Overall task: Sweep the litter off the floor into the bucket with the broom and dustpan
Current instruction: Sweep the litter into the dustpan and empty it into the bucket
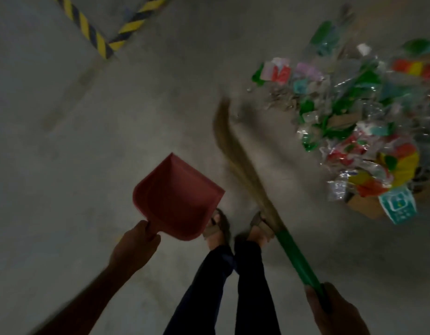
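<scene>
At the upper left, towards eleven o'clock, two strips of yellow-and-black hazard tape (98,37) are seen on the grey concrete floor (52,141), and they meet in a point. Lower, near seven o'clock, the left hand (134,247) is seen at the end of a bare forearm. Its fingers are curled around the short handle of a red dustpan (175,199), which is held above the floor with its open mouth turned up and away from the person. Whether the dustpan touches the floor cannot be told.

At six o'clock, two legs in dark trousers (233,286) are seen, and the feet are in sandals (221,223). The left sandal is partly hidden by the edge of the dustpan.

Just to the right of the feet, the broom (235,151) is stretched from five o'clock up towards the centre. Its green handle (296,259) is gripped at the lower end by the right hand (334,310), with the fingers closed around it. The straw-coloured bristles are blurred, and their tip is near the left edge of the litter.

From one o'clock to three o'clock, the litter (354,112) is spread on the floor as a dense pile of coloured wrappers, clear plastic and pieces of cardboard. At its lower end, a teal and white packet (398,206) is lying beside a brown cardboard piece (363,207).
</scene>
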`<state>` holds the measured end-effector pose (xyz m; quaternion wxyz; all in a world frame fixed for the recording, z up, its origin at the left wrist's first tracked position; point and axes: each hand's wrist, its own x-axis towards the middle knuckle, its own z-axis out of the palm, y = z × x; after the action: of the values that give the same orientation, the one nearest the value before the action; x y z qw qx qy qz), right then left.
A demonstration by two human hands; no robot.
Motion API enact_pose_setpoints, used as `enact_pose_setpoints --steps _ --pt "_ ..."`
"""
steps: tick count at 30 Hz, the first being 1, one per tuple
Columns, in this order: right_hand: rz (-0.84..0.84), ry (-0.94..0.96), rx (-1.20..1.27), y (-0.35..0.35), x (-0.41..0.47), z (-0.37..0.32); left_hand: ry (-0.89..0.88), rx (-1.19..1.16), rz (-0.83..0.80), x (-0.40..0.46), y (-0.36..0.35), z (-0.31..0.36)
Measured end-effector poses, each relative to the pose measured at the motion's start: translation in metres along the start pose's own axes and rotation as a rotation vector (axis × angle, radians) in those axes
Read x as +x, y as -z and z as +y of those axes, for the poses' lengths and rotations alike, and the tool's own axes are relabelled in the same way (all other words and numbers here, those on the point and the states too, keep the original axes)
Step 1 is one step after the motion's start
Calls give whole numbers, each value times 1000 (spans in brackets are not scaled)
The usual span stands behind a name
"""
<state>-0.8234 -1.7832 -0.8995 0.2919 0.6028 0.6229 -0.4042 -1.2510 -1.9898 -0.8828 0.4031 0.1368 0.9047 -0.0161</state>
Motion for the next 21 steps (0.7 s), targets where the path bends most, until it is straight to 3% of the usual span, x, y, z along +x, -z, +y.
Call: enact_pose_setpoints --steps 3,6,9,17,21 --pt "-132 69 -97 -21 6 -63 97 -18 -70 -24 -22 -46" --pt "-85 163 -363 -44 24 -99 167 -36 -106 -40 -46 -66" --pt "-5 268 -345 -65 54 -132 188 -59 -110 -38 -66 -61" --pt "74 -23 -79 -43 144 -165 61 -124 -7 18 -66 32" --pt "108 -138 127 -3 168 -135 -5 -105 52 45 -50 93"
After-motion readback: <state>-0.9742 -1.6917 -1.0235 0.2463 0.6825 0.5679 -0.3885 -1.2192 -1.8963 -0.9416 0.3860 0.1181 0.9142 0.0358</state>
